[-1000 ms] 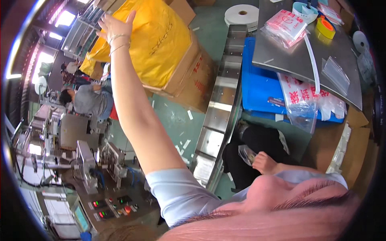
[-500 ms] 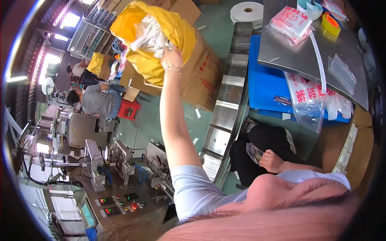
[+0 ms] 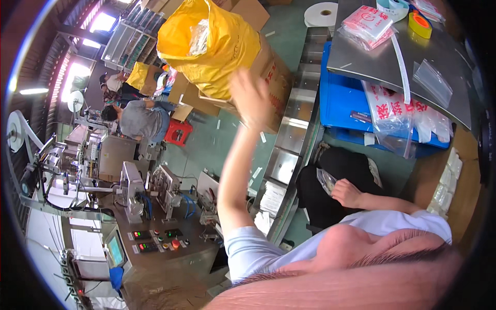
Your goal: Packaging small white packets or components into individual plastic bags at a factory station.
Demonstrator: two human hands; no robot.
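Observation:
My left hand (image 3: 250, 101), slightly smeared by motion, is stretched out with its fingers apart and nothing in them. It is over the side of a cardboard box (image 3: 279, 77), just below a large yellow plastic sack (image 3: 222, 57). Small white packets (image 3: 199, 39) show in the mouth of the sack. Low over my dark-clothed lap, my right hand (image 3: 347, 194) is closed on the edge of a clear plastic bag (image 3: 326, 181); its contents are too small to make out.
A metal conveyor (image 3: 284, 165) runs beside me, with white packets (image 3: 272, 199) at its near end. On the right, a steel table (image 3: 372, 67) overhangs a blue bin (image 3: 325, 93). A machine with a control panel (image 3: 165, 248) stands left; a seated person (image 3: 139, 121) is farther off.
My left hand has come out of the sack's mouth and drawn back toward me, letting go of the packets. The view has shifted slightly; my right hand still holds the clear bag.

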